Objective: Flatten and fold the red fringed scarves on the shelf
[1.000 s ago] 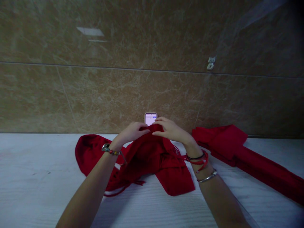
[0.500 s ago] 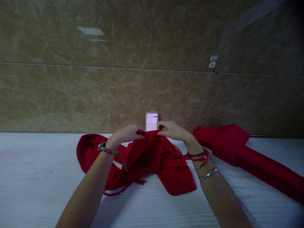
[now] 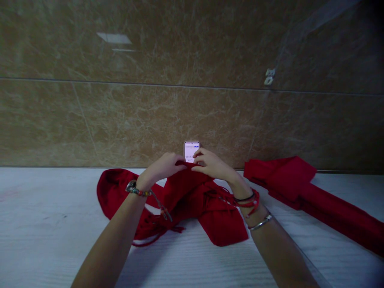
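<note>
A piece of red cloth with thin red cords hangs from both my hands, its upper edge raised in front of me. My left hand pinches that edge on the left. Close beside it, my right hand grips the edge between thumb and fingers, with its upper fingers a little apart. More red fabric lies under the raised piece: a rounded part at left and a flat, squared end at right. Some cords are tangled near my right wrist.
A phone with a lit timer screen stands against the brown marbled wall, its lower part hidden by the cloth and my right fingers. A long folded red cloth lies at right on the white table.
My hands have come closer together along the cloth's edge. My right hand has shifted left, its fingers now covering part of the phone screen.
</note>
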Tool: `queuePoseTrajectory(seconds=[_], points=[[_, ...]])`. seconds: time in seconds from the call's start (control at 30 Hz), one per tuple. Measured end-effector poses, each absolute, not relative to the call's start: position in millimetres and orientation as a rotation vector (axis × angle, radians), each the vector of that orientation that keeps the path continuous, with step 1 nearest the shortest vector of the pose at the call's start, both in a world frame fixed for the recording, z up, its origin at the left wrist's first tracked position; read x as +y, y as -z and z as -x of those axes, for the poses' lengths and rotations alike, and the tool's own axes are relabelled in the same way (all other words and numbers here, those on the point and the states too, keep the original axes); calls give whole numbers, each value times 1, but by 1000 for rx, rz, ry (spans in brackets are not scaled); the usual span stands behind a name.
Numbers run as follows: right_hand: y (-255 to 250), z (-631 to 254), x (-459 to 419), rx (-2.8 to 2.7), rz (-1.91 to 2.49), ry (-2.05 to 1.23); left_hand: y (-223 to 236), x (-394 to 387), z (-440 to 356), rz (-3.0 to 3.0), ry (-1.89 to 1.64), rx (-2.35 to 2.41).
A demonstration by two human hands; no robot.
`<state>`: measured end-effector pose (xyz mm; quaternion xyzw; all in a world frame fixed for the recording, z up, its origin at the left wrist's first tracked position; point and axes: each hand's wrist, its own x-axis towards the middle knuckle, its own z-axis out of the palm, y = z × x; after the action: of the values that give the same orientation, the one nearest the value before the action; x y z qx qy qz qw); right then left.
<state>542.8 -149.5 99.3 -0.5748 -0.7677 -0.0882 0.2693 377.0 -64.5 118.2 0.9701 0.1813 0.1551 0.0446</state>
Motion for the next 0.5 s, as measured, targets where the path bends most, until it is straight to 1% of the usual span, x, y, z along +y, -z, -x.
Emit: queuePoseTrajectory(seconds=[0.13, 0.23, 0.37, 0.5], points=[[-109, -554, -157, -2009, 1551, 274, -118, -54, -370, -2936, -395, 621], [-115, -568, -166, -1978, 1640, 265, -118, -49, -369, -2898, -369, 634], [-113, -569, -168, -2017, 1750, 243, -117, -56, -376, -2914, -459, 608], [-105, -548, -160, -2063, 1637, 255, -116, -67, -383, -2951, -513, 493]])
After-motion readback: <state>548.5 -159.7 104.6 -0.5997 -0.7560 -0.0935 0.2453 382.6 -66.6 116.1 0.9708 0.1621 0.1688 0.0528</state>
